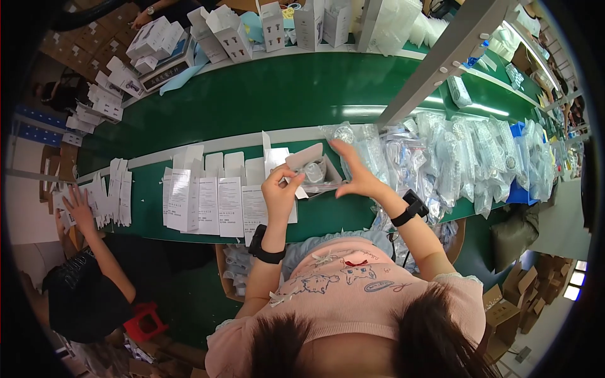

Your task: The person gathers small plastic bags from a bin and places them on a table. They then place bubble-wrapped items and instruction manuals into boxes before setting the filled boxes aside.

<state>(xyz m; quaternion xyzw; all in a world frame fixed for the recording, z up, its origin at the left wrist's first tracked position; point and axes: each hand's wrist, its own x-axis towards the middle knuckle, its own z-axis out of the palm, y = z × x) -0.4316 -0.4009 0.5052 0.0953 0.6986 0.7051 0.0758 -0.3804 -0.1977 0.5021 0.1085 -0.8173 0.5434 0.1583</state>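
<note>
Your left hand (pixel 279 189) has its grip pinched on the box (pixel 307 165), thumb and fingers clenched over the near left edge by the open flap. The box sits tilted, partly lifted off the green surface (pixel 265 101), with a clear bagged part (pixel 315 170) showing in its mouth. Your right hand (pixel 356 176) has a wide, released grip: fingers stretched up and apart, thumb angled toward the box, the palm edge just beside the box's right side. Whether it touches the box you cannot tell from here. Above those fingertips lies another bag (pixel 342 132); right of that grip, a heap of clear bags (pixel 466 157). Left of your left grip, flat cartons and leaflets (pixel 208 195) lie in a row. Further left, another person's hand (pixel 79 211) rests on more leaflets.
</note>
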